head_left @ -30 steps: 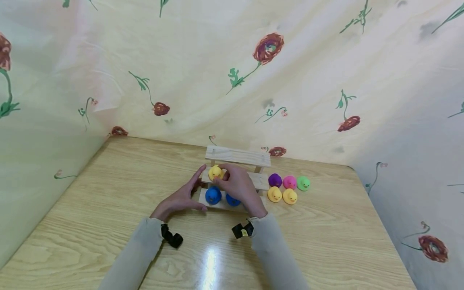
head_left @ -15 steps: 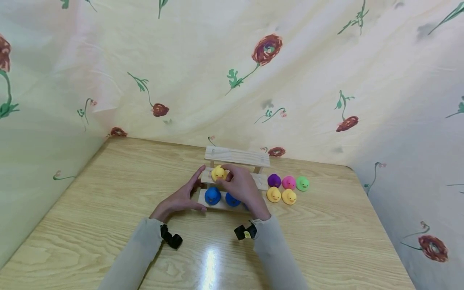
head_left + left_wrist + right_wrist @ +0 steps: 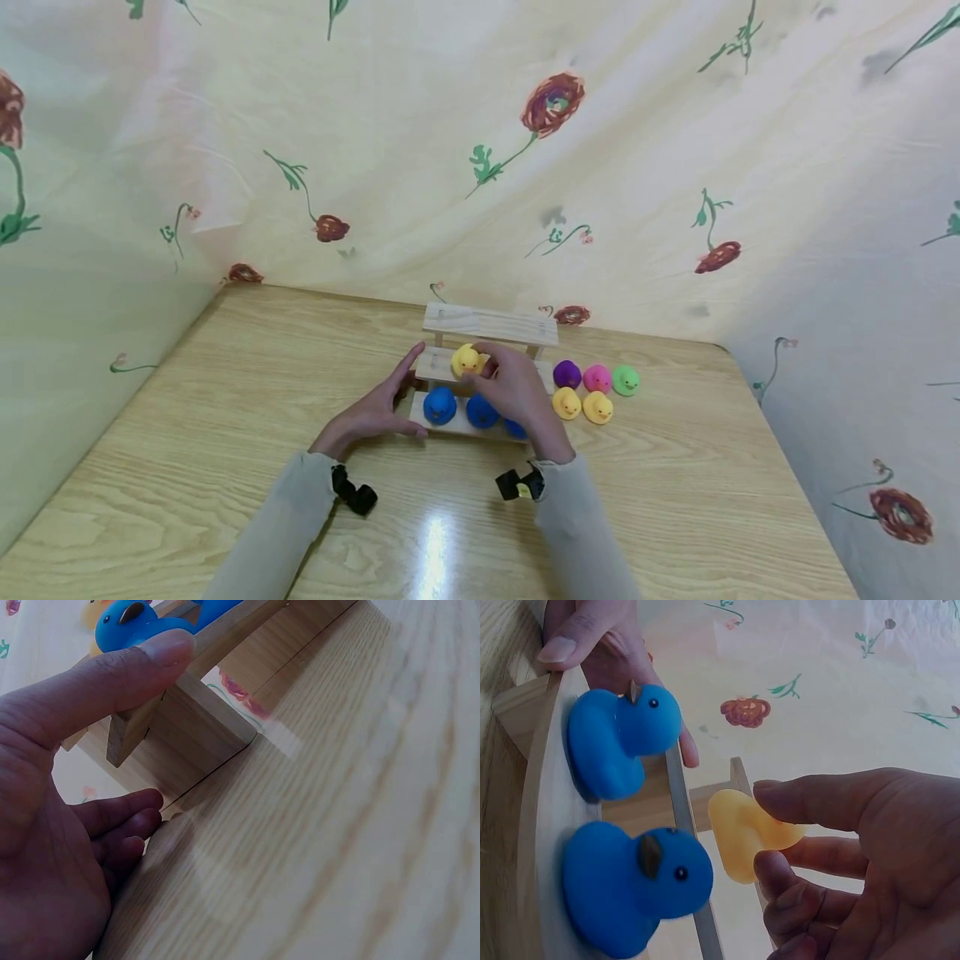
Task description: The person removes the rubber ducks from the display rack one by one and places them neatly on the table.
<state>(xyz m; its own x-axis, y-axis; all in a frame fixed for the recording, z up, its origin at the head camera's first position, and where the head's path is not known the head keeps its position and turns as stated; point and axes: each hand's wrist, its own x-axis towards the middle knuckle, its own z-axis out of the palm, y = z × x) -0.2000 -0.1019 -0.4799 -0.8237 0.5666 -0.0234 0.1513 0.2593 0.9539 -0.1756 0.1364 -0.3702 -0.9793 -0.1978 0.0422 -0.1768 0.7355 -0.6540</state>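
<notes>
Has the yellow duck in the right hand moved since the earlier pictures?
Yes: in the head view, the yellow duck in the right hand has moved rightward along the middle shelf, away from its left end.

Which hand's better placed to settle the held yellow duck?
Probably the right hand: it pinches the yellow toy duck at the middle shelf. The left hand sits at the left end of the wooden rack, its thumb against the bottom shelf.
</notes>
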